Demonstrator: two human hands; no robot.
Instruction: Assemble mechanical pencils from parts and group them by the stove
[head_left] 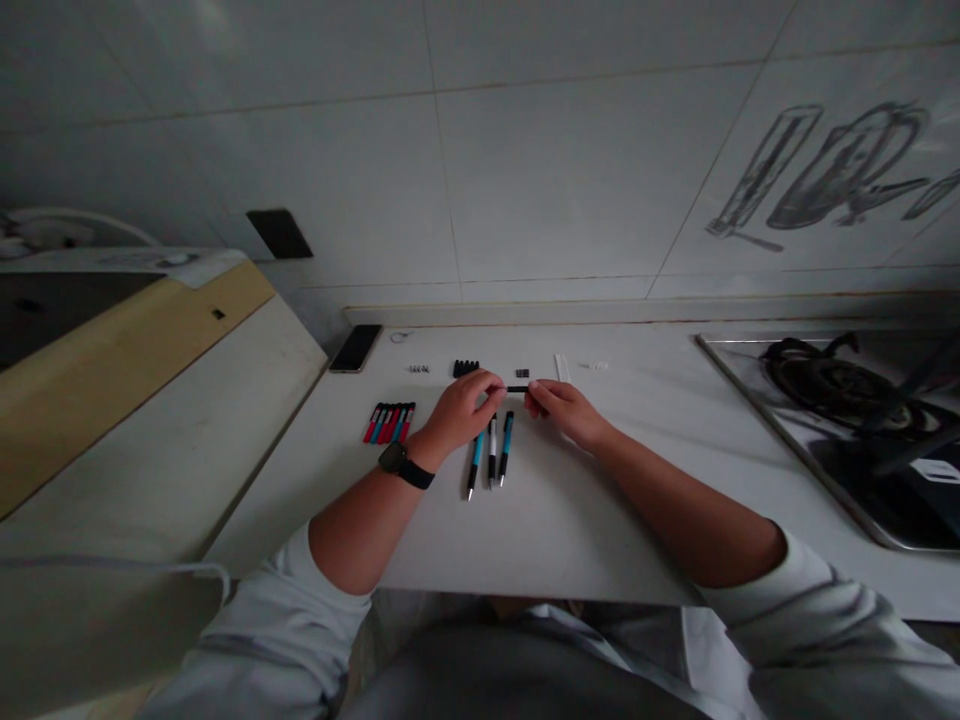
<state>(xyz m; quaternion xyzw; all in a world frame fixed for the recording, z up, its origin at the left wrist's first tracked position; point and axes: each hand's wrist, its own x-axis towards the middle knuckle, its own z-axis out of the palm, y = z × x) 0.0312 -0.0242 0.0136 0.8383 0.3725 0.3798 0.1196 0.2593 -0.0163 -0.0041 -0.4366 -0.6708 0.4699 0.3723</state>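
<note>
My left hand (463, 409) and my right hand (564, 408) meet over a white counter (570, 500), pinching the two ends of a thin black pen part (516, 389) held level between them. A black watch sits on my left wrist. Just below the hands lie three finished pens (491, 455) side by side, two teal and one white, tips toward me. A row of red and teal pen barrels (390, 422) lies to the left of my left hand.
Behind the hands sit small black parts (465, 368), tiny springs (418, 369), black caps (523, 373) and white pieces (562, 367). A phone (355, 348) lies at the back left. A gas hob (847, 430) is at the right, a wooden board (112, 370) at the left.
</note>
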